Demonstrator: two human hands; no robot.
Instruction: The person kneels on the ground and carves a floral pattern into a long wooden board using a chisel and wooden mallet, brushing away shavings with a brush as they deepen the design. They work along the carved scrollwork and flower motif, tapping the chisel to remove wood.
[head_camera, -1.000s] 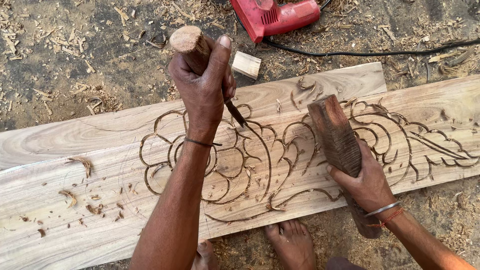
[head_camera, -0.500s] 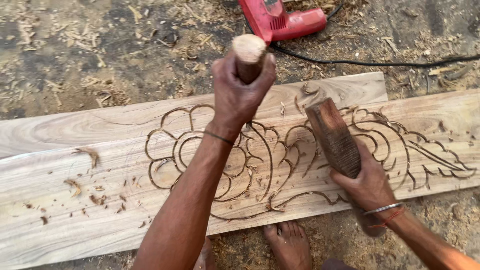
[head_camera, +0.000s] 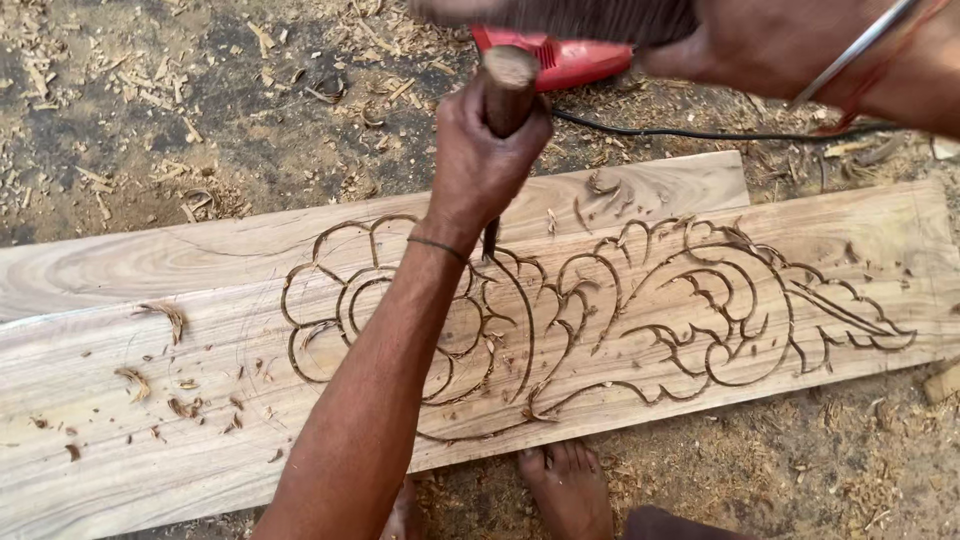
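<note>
Right hand (head_camera: 780, 45) had gone up since the earlier frame: then it lay low on the plank with the mallet across the carving; it now sat at the top edge of the view, mallet (head_camera: 600, 15) raised and blurred above the chisel's head. Mallet head and chisel top close together; contact could not be told through the blur. Right grip closed round the mallet handle, a metal bangle at the wrist.

Left hand (head_camera: 480, 160) wrapped fully round the chisel (head_camera: 505, 90), fist tight, the rounded wooden top showing above the fingers. Chisel near upright, its dark blade coming out below the fist and meeting the plank (head_camera: 150, 440) at a groove in the middle of the carving (head_camera: 620, 310).

Carving: cut outline of a flower at left, scrolls and leaves running right. Plank lay flat on bare ground. A second plank (head_camera: 200, 255) touched its far edge. Curled chips scattered over the left part of the plank.

Red power tool (head_camera: 570, 60) on the ground behind, black cord (head_camera: 700, 132) trailing right. A bare foot (head_camera: 565, 485) at the near edge.
</note>
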